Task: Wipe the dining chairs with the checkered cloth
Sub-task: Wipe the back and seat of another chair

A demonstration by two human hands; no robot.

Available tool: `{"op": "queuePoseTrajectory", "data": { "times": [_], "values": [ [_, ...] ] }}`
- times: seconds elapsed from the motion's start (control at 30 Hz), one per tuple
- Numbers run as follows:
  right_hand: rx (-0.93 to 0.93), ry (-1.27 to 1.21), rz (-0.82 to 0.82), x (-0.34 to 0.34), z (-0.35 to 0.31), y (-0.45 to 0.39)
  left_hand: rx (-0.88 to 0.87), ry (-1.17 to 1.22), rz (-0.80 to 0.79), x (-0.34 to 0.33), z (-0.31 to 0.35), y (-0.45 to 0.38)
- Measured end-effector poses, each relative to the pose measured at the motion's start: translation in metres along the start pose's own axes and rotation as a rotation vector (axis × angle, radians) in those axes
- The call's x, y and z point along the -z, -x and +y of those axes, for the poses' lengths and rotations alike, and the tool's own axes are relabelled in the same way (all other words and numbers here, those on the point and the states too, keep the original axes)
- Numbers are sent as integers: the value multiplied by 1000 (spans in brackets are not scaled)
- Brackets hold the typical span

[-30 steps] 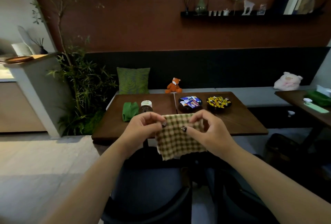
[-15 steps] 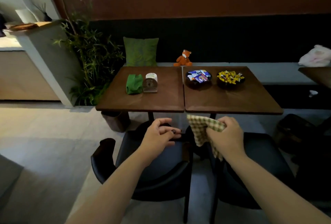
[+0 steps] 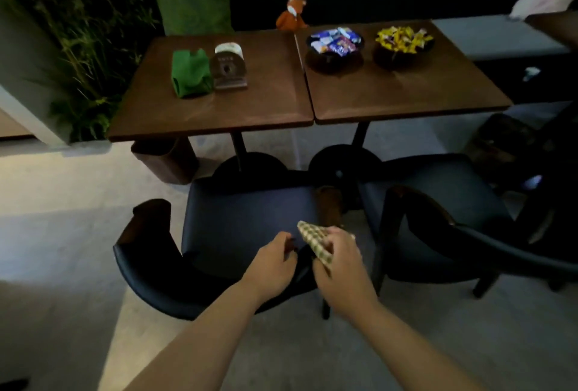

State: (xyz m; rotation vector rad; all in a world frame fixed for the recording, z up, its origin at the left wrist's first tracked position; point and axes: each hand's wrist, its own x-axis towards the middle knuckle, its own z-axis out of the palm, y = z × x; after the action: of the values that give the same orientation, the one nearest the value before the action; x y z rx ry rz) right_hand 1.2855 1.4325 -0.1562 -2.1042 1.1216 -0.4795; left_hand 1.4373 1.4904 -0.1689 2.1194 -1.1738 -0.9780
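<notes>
Two brown surfaces butted edge to edge. Left surface (image 3: 250,109): folded green cloth (image 3: 190,73) touching a round-topped stand (image 3: 230,66) on its right. Right surface (image 3: 422,93): two dark bowls side by side, one of blue-white sweets (image 3: 334,41), one of yellow sweets (image 3: 403,40). Floor (image 3: 62,203): both pedestal bases, a brown bin (image 3: 165,159) under the left surface, two dark chairs (image 3: 237,228).

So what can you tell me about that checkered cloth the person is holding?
The checkered cloth is small, with a pattern of tan and cream squares, and looks like soft woven fabric. It is bunched up, not spread flat. The right hand grips it, with one corner sticking out toward the left. It sits just above the back part of the dark blue seat of the nearer chair; whether it touches the seat is unclear. The left hand is close beside it but not holding it.
</notes>
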Motion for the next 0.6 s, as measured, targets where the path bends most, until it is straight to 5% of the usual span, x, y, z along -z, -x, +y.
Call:
{"op": "queuePoseTrajectory", "data": {
  "times": [0.07, 0.17, 0.43, 0.53, 0.6],
  "values": [
    [59, 51, -64, -19, 11, 6, 42, -14, -12, -7, -16, -6],
    [106, -28, 83, -30, 23, 6, 72, -66, -94, -15, -30, -20],
    [296, 20, 210, -8, 49, -63, -133, -445, -363, -11, -33, -43],
    [311, 135, 343, 18, 64, -113, -239, -585, -305, -11, -29, -36],
    [282, 147, 282, 23, 72, -141, -285, -614, -233, -10, -27, -33]
  ]
}}
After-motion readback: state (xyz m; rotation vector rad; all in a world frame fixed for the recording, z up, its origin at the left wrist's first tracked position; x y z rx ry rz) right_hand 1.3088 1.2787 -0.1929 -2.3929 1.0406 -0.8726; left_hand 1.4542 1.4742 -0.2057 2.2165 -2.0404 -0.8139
